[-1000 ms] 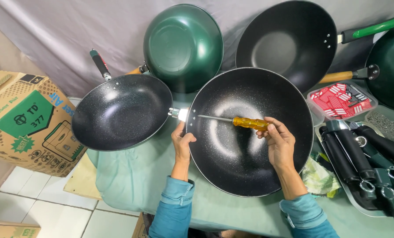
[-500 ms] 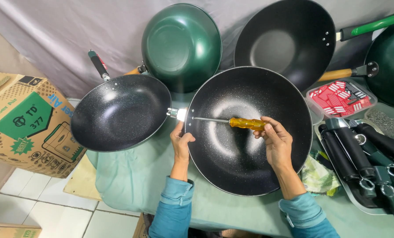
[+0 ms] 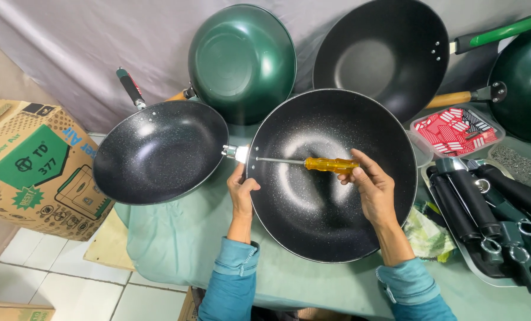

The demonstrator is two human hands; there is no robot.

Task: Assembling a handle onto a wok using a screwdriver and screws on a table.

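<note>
A big black wok [image 3: 331, 178] sits in the middle of the table [image 3: 176, 238], close to the near edge. The table has a pale green cloth on it. The left hand [image 3: 242, 193] is curled around the wok's left rim, with the thumb on the inside and the fingers closed tight. The right hand [image 3: 369, 187] is shut around the yellow handle of a screwdriver [image 3: 313, 163]. The screwdriver lies flat across the inside of the wok. Its thin metal tip points left and touches the wok's wall by the rim. Just outside that spot sits a small shiny bracket [image 3: 237, 153].

A smaller black pan [image 3: 158, 151] lies at the left edge of the table, touching the bracket. Behind it, a green wok [image 3: 242, 59] leans bottom out against the grey sheet at the back. Another black wok [image 3: 384, 56] leans beside it. At the right edge is a tray [image 3: 473, 264] full of black handles [image 3: 473, 202]. Behind the tray is a box of red packets [image 3: 455, 128]. A cardboard box [image 3: 34, 160] stands off the table on the left.
</note>
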